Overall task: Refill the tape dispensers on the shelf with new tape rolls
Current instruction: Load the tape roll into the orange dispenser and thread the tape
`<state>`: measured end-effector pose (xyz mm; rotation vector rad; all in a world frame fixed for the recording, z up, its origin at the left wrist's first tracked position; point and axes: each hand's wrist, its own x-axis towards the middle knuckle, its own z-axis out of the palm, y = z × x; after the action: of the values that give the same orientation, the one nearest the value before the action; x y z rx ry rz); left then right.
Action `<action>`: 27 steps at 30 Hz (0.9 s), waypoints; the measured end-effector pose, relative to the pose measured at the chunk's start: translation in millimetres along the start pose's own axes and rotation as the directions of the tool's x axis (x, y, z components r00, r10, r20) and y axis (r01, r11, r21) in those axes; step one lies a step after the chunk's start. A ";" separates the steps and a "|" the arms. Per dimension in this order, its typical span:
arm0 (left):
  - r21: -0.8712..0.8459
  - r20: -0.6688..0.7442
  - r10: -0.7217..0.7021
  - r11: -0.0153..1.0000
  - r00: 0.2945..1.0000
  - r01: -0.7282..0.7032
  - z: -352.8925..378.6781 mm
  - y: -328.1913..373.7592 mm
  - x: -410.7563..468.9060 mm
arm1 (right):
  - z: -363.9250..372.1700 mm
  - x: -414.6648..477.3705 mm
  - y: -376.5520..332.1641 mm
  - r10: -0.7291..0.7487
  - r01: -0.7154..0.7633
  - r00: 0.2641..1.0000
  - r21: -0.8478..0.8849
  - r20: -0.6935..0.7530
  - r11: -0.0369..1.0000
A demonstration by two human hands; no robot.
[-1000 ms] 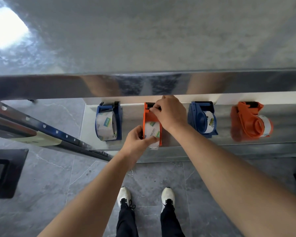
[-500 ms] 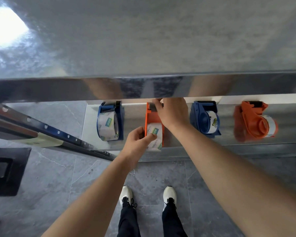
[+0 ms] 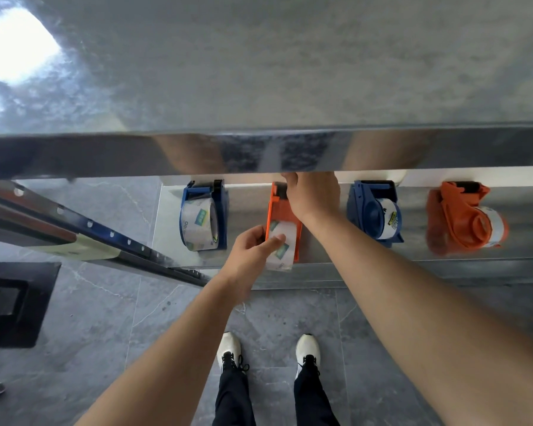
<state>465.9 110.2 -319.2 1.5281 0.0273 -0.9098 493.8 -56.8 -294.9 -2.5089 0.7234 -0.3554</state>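
Orange dispenser [image 3: 282,210] seems half loaded: left hand [image 3: 253,250] pinches the roll [image 3: 285,245], right hand [image 3: 313,195] grips its top; threading likely comes next.

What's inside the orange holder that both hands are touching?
A tape roll with green labels sits in the orange dispenser, held by the left hand. The right hand grips the dispenser's far end, hiding what is there.

Left hand [image 3: 253,253] pinches tape roll [image 3: 287,231]; right hand [image 3: 313,195] grips orange dispenser [image 3: 278,214].
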 end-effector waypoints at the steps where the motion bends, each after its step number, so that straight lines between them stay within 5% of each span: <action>1: 0.006 0.024 -0.003 1.000 1.000 0.003 -2.0 -0.4 -0.6 | 1.3 0.6 -0.4 0.036 -0.035 0.999 0.030 -0.006 0.999; 11: 0.041 -0.078 0.037 0.999 0.996 -0.034 13.9 3.9 -2.3 | -5.5 1.0 0.8 0.022 -0.023 1.000 0.034 0.017 0.999; 22: 0.092 0.102 0.045 0.994 0.994 -0.054 -9.8 -3.2 -7.8 | -4.4 11.0 2.0 0.292 -0.303 0.950 0.103 0.110 0.947; 27: 0.088 0.004 -0.015 0.996 1.000 0.015 1.3 6.4 -2.7 | -5.8 9.8 2.0 0.342 -0.384 0.914 0.195 0.218 0.903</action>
<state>466.7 109.1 -312.2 1.6096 -0.0049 -0.9368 498.9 -65.9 -290.0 -2.0943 0.9928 -0.0721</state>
